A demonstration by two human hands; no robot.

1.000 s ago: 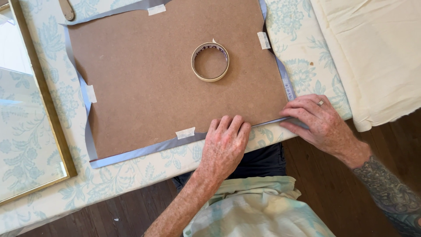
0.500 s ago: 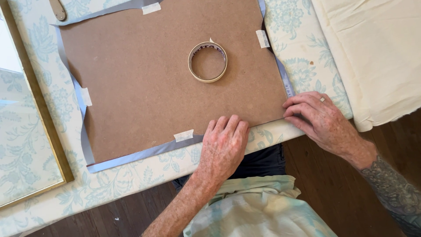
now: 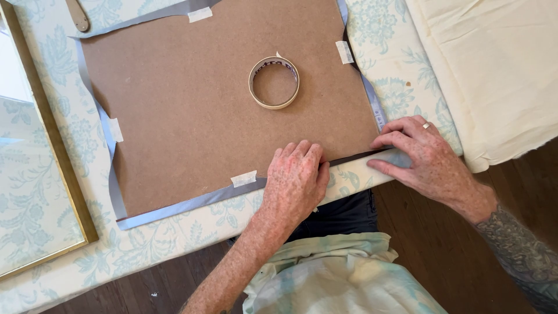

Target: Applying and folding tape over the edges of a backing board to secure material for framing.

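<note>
Hardboard backing panel (image 3: 203, 110) lies flat on the floral tablecloth (image 3: 395, 64), with grey fabric (image 3: 110, 168) projecting past its edges and held by short masking-tape tabs (image 3: 243, 178). Left hand (image 3: 295, 183) rests palm down, fingers together, on the panel's near edge, apparently to keep the panel from shifting. Right hand (image 3: 421, 157) pinches and flattens the grey fabric at the near right corner, fingers slightly spread. Masking-tape roll (image 3: 274, 82) sits mid-panel, within reach. Gilt-framed mirror (image 3: 40, 174) lies at left.
</note>
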